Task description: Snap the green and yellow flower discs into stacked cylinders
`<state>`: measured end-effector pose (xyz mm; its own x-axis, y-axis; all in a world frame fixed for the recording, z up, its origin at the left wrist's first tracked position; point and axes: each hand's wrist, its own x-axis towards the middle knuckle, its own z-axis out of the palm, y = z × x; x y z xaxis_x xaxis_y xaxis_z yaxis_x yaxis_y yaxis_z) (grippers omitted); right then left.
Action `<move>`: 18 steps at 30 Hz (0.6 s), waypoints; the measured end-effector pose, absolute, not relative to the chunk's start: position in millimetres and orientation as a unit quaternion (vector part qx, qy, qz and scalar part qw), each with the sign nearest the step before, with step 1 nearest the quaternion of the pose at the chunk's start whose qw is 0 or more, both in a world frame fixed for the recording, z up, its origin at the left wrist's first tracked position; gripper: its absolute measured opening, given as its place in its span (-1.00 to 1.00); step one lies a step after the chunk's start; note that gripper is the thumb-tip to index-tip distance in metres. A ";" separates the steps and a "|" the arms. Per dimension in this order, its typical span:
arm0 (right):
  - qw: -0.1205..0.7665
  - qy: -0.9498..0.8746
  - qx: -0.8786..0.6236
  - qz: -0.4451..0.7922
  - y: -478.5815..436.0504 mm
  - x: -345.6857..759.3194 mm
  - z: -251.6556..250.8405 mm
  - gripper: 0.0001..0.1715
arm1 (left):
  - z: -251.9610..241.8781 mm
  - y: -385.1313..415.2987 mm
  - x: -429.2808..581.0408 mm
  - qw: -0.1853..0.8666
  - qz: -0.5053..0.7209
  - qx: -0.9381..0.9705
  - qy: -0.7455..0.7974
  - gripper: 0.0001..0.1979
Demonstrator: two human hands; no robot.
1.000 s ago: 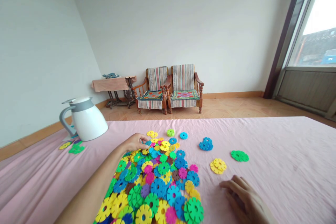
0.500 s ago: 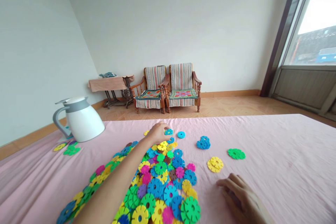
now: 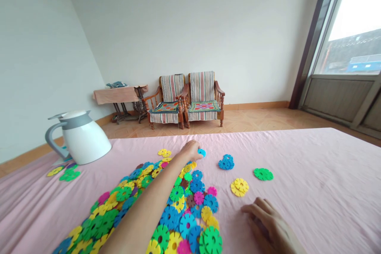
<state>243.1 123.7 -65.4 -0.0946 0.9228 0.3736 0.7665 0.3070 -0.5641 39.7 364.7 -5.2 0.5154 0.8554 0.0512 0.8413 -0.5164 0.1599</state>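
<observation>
Far out on the cloth, my left hand [image 3: 192,151] has its fingers closed at a light-blue notched plastic disc [image 3: 202,152], partly covered by the fingertips. Whether a second disc is under those fingers is hidden. Beneath my left forearm spreads a big pile of notched discs [image 3: 169,216] in green, yellow, blue, pink and other colours. My right hand [image 3: 268,222] rests on the cloth at the lower right, fingers apart and loosely bent, no object visible in it. Just beyond it lie yellow discs [image 3: 239,187], green discs [image 3: 263,174] and a blue cluster [image 3: 226,162].
A white jug with a grey handle [image 3: 86,137] stands at the left of the pink tablecloth [image 3: 315,174], a few discs [image 3: 70,174] before it. Two yellow discs [image 3: 164,152] lie near the far edge. Beyond the table are two wooden armchairs [image 3: 204,91] and a cloth-covered stand [image 3: 119,95].
My left hand has moved right with a blue disc, reaching the single blue disc lying there. My right hand stays on the cloth. The view has turned slightly right.
</observation>
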 end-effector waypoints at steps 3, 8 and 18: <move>0.345 -0.734 -0.574 0.113 124.1 243.4 -65.8 -0.74 | -3.2 364.5 41.2 0.064 0.045 0.869 0.488 -0.72; 0.348 -0.736 -0.570 0.110 124.5 243.7 -66.3 -0.73 | -2.3 365.7 43.8 0.076 0.032 0.866 0.493 -0.72; 0.337 -0.740 -0.570 0.121 123.0 244.3 -62.6 -0.70 | 19.9 319.1 19.5 0.102 0.116 0.881 0.448 -0.65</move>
<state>244.3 123.0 -62.6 -0.1232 0.9250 0.3595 0.7617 0.3203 -0.5632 19.5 319.1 19.9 0.5724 0.8121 0.1139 0.7648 -0.5788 0.2832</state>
